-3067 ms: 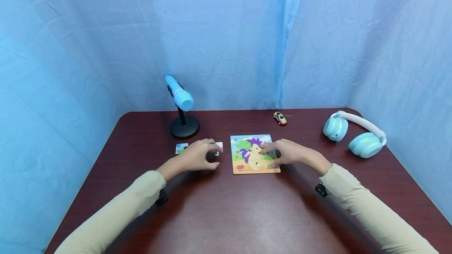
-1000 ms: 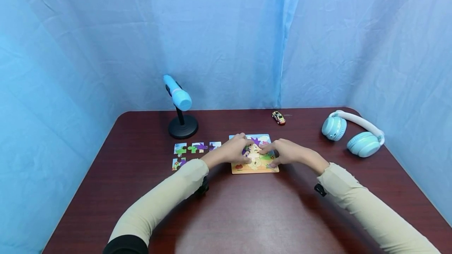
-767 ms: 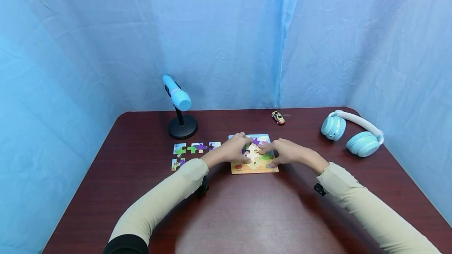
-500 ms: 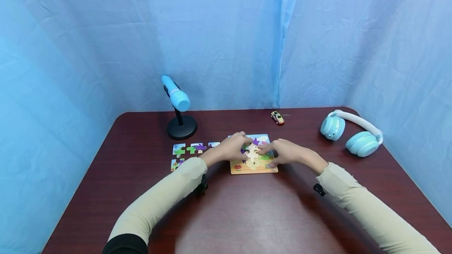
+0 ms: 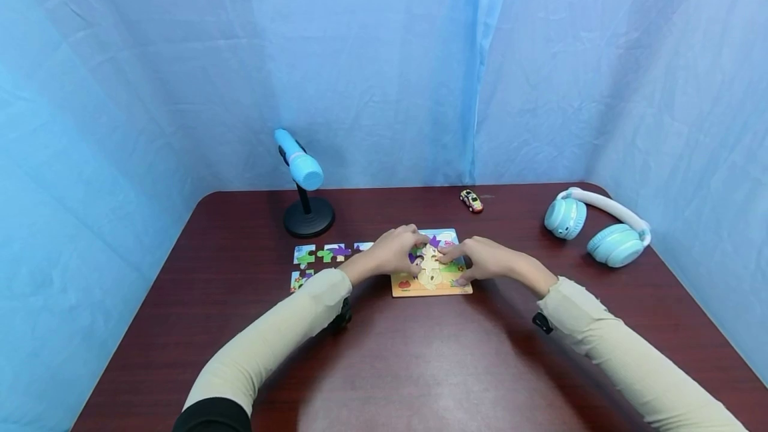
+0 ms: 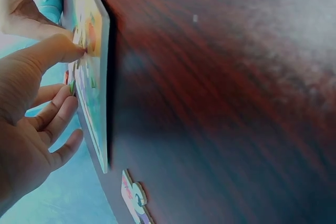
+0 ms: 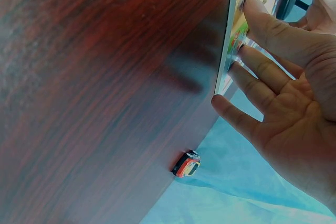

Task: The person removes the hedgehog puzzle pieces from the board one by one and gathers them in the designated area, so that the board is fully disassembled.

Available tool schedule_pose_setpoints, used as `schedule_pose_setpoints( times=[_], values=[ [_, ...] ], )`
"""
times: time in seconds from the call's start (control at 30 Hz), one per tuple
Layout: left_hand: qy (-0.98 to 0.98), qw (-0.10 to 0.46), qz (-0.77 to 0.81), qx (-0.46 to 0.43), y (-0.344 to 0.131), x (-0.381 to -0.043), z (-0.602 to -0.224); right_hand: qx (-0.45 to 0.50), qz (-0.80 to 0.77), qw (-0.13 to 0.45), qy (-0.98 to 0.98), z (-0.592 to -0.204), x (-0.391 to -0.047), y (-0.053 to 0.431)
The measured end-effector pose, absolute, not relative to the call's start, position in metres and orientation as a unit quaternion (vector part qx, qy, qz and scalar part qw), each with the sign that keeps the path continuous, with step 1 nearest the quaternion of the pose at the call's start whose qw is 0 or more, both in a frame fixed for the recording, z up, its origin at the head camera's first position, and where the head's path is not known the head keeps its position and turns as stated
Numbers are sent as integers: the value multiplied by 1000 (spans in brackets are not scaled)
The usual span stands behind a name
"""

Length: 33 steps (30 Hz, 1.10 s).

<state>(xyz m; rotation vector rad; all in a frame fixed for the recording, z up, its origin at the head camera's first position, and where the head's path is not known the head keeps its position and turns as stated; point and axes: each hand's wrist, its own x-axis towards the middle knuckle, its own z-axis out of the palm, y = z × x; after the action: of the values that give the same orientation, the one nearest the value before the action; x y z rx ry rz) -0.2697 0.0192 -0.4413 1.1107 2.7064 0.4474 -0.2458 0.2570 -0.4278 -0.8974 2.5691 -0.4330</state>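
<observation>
A square jigsaw puzzle [image 5: 438, 285] with a purple-spined hedgehog picture lies on the table under both hands. My left hand [image 5: 393, 250] reaches over its left half, thumb and fingers bent about a pale puzzle piece [image 5: 429, 257] near the middle. In the left wrist view, my left thumb [image 6: 68, 50] touches the picture surface; most of the piece is hidden there. From the other side, my right hand [image 5: 489, 260] rests its fingertips on the puzzle's right part. The right wrist view has those fingers [image 7: 257, 90] spread and fairly straight along the board.
Several loose puzzle pieces [image 5: 305, 255] lie left of the board, partly behind the left forearm. Behind them stands a blue microphone [image 5: 306, 171] on a black stand [image 5: 309, 217]. A toy car [image 5: 471, 201] sits at the back; headphones [image 5: 620, 245] lie at right.
My left hand has moved right from the loose pieces onto the puzzle board. In the last second it shifts only slightly, and the pale piece looks less bright. My right hand stays put.
</observation>
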Motion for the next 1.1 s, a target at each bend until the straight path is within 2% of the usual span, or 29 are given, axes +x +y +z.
schedule_pose_setpoints(
  times=[0.4,1.1],
  values=[
    [907,57,142,392,14,-265,-450,-314,-157,195,916,-430,-245,258],
    [910,56,162,377,-8,-259,-443,-310,-154,198,917,-429,-247,256]
  ],
)
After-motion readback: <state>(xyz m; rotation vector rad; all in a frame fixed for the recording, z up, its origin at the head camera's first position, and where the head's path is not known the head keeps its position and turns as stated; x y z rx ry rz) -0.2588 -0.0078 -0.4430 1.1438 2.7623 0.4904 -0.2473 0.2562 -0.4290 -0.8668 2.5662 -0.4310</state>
